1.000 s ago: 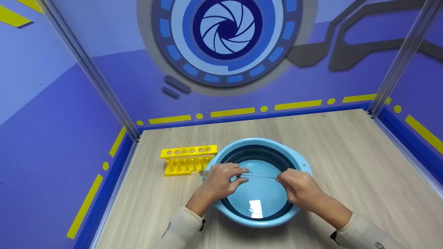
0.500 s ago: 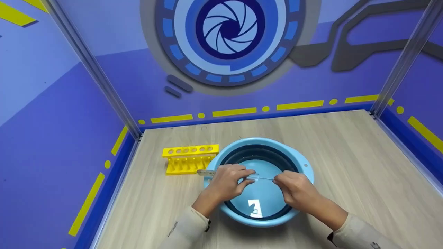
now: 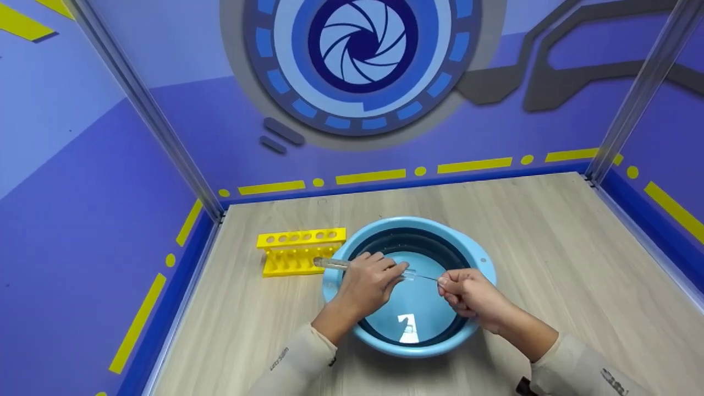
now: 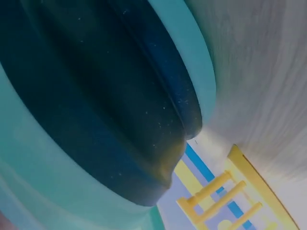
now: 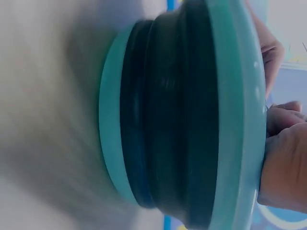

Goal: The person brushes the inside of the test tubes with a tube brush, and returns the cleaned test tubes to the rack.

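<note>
In the head view my left hand [image 3: 369, 281] grips a clear glass test tube [image 3: 333, 264] over a light blue basin [image 3: 486, 275]. The tube lies nearly level, its closed end sticking out to the left past the rim. From its right end runs the thin wire handle [image 3: 427, 278] of what looks like a test tube brush; greyish bristles seem to show inside the tube's left end. My right hand [image 3: 477, 297] pinches the wire's end between thumb and fingers above the basin's right side. In the right wrist view, the basin's wall [image 5: 172, 115] hides part of both hands.
A yellow test tube rack [image 3: 301, 237] stands left of the basin, close to its rim. The basin has dark folding sides and holds what looks like water, with a bright reflection. Blue panels [image 3: 110, 231] enclose the wooden table [image 3: 555, 236] at the back and sides.
The wire showing between the hands has become shorter, and the tube's closed end has risen slightly. My right hand has turned, bringing its thumb and curled fingers into sight.
</note>
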The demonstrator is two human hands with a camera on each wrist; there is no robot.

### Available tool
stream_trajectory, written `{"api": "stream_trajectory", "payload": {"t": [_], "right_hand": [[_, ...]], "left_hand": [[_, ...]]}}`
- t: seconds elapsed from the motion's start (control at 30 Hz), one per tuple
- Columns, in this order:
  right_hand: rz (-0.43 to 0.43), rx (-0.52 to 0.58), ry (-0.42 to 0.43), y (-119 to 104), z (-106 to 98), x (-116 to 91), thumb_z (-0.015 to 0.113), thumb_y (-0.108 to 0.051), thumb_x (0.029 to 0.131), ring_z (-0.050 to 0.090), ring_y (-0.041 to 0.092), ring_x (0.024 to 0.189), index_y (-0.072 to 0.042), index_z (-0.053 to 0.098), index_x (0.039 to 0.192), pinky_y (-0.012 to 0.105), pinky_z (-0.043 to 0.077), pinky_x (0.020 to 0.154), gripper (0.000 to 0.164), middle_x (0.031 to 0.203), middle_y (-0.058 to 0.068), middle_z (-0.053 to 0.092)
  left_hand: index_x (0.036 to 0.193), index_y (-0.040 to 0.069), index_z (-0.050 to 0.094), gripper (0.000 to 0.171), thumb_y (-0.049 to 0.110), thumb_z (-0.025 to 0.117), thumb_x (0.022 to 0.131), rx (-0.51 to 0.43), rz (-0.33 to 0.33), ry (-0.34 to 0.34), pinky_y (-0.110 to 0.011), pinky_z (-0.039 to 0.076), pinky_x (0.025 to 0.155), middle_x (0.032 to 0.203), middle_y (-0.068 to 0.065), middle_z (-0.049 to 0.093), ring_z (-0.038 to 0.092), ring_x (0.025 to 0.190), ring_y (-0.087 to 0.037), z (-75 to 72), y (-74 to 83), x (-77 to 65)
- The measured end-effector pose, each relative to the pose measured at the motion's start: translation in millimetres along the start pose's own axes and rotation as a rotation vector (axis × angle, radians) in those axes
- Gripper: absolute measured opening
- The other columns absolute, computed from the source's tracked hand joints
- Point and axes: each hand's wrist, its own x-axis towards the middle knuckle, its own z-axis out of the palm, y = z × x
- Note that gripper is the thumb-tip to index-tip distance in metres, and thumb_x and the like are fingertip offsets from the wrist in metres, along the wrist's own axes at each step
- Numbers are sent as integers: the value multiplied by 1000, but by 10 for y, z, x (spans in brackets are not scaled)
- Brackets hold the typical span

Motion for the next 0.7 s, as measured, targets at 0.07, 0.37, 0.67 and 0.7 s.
{"api": "stream_trajectory", "payload": {"t": [0.07,0.37,0.67,0.7], "right_hand": [[21,20,-7,-11,0,5,52,-20,112,38,6,50,-7,62,89,17,31,47,29,66,-6,50],[-725,-801,251,120,45,77,70,-3,100,57,4,61,-12,70,89,21,54,58,15,67,-4,61],[-1530,-1313,347,157,-194,298,49,-5,110,56,12,59,-4,75,93,20,55,56,31,72,2,65],[-1548,-1316,346,155,-205,307,49,-5,109,55,12,59,-4,76,93,20,55,55,31,71,2,64]], "left_hand": [[126,32,78,25,41,68,105,9,-10,3,-21,53,76,102,14,81,68,86,-8,-5,6,11],[133,27,76,34,44,66,105,-329,-61,-187,-19,59,82,103,10,82,72,88,-9,-153,-138,55],[136,24,74,39,48,65,105,-807,-205,-581,-20,56,86,122,10,79,66,94,-2,-385,-327,148],[136,23,75,39,45,67,105,-844,-219,-607,-20,55,82,123,9,79,64,90,-2,-395,-338,163]]}}
